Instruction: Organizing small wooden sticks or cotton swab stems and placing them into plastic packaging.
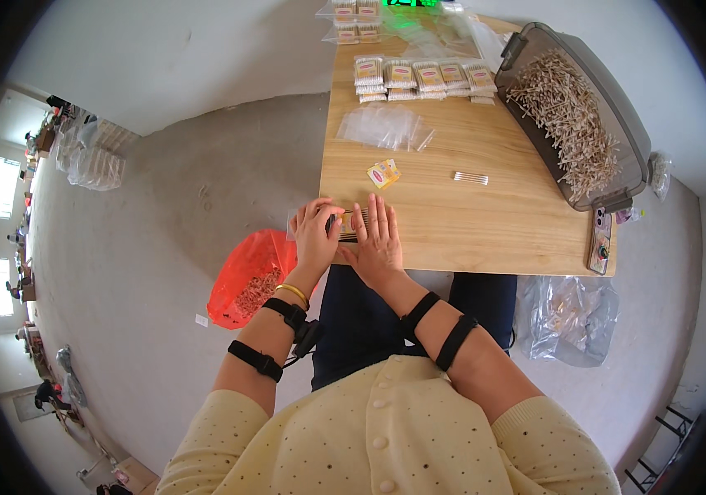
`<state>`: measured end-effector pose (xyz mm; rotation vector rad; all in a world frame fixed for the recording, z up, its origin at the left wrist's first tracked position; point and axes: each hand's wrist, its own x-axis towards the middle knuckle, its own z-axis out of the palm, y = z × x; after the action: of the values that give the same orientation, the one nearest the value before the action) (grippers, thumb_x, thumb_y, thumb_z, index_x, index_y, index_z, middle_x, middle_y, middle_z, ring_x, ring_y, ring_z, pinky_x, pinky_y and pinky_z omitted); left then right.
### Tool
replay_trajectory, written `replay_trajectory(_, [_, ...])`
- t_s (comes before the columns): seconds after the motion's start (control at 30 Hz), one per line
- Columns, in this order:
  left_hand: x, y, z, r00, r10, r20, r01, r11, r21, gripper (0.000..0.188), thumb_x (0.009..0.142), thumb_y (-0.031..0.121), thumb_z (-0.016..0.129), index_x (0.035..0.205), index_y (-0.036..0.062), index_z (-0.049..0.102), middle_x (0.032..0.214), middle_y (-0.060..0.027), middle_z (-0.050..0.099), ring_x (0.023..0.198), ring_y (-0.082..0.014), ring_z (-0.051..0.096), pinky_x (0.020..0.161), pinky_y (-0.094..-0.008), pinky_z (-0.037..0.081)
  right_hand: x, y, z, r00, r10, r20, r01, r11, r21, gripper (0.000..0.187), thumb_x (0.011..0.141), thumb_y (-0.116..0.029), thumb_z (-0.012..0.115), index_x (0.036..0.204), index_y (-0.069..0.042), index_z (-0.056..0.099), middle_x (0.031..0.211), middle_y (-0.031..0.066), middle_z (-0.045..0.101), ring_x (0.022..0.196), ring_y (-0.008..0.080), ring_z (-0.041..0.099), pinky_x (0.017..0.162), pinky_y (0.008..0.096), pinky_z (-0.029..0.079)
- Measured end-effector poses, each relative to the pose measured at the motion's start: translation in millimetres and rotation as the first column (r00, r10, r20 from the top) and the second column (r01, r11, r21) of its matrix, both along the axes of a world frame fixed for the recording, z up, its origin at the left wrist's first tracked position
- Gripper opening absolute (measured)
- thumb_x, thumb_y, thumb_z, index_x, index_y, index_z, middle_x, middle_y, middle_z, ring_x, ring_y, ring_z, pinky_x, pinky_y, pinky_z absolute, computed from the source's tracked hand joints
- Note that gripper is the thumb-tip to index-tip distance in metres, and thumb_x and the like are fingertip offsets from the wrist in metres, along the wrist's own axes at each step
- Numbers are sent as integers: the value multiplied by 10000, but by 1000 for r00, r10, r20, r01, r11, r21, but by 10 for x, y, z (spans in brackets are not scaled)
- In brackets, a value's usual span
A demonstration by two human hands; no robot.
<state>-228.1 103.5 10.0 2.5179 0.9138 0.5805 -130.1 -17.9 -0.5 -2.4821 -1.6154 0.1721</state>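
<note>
Partly hidden, a yellow-labelled packet (348,224) between flat right hand (380,239) and curled left hand (316,235), left grip unclear

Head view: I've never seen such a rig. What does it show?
No machine: one camera on a person's head looks down at their bare hands. The left hand curls over a small yellow-labelled packet; the right hand lies flat over its right end. Whether either grips it is unclear. On the light-brown wooden table lie a yellow-and-white card, flat clear plastic bags, thin white sticks and clear packets with yellow labels. A grey plastic bin holds thin tan sticks.
</note>
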Motion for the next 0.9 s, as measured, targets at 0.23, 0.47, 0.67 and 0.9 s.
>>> replay_trajectory(0.23, [-14,20,26,990,136,44,-137,990,29,161,851,181,733,1007,170,693,1137,-22,645,1150,-272,565,1002,-484,381,-9,7,-31,1000,13,8,-13,1000,-4,925,961,-652,508,1633,-75,239,1696,262,115,1589,382,88,1281,540,72])
replay_trajectory(0.47, [-42,103,197,936,-39,-351,35,999,-18,212,827,277,722,857,92,624,875,-68,655,852,-284,649,841,-465,430,-2,11,-49,1000,10,20,-11,1000,2,932,965,-662,490,1636,-72,223,1697,268,95,1586,398,77,1278,550,67])
replay_trajectory(0.67, [33,203,188,874,-103,-474,197,968,154,194,824,258,675,881,72,676,857,-105,685,790,-289,676,815,-455,457,5,14,-23,1000,25,3,-25,1000,2,956,963,-686,470,1642,-73,193,1696,270,89,1586,400,70,1277,553,68])
replay_trajectory(0.9, [22,264,109,915,-122,-386,124,992,-18,165,822,232,682,782,81,628,759,-92,671,677,-301,642,813,-454,448,3,0,-14,999,30,27,-30,1000,1,945,966,-685,469,1633,-62,223,1685,282,123,1581,405,97,1276,550,89])
